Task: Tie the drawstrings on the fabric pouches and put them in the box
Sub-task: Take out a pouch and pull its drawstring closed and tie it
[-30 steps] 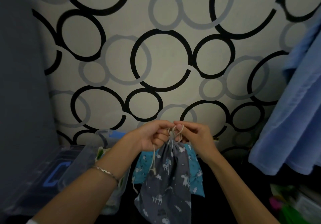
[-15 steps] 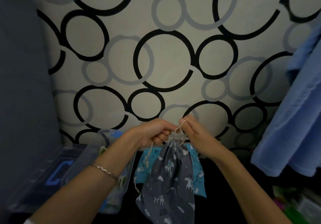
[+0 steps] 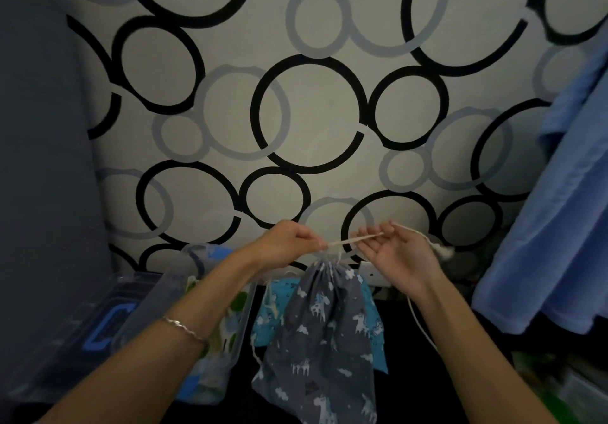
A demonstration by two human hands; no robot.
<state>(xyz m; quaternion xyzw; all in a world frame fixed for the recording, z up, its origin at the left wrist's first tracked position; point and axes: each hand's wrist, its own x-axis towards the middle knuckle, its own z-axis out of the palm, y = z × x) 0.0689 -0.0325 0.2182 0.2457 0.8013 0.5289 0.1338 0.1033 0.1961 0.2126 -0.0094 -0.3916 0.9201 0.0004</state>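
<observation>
The grey pouch (image 3: 316, 334) hangs by its gathered neck just below both hands, in front of a teal pouch (image 3: 273, 321). Its drawstring (image 3: 355, 241) runs tight between the left hand (image 3: 286, 242), whose grip pinches it, and the right hand (image 3: 398, 252), whose fingers curl round it. A clear box (image 3: 245, 321) stands to the left.

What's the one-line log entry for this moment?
phase: tying | left hand: pinches drawstring | right hand: holds drawstring | grey pouch: hangs beneath

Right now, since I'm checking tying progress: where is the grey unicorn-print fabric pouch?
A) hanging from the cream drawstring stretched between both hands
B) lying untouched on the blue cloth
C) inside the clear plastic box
A: the grey unicorn-print fabric pouch hangs from the cream drawstring, which the left hand and right hand hold taut.
</observation>
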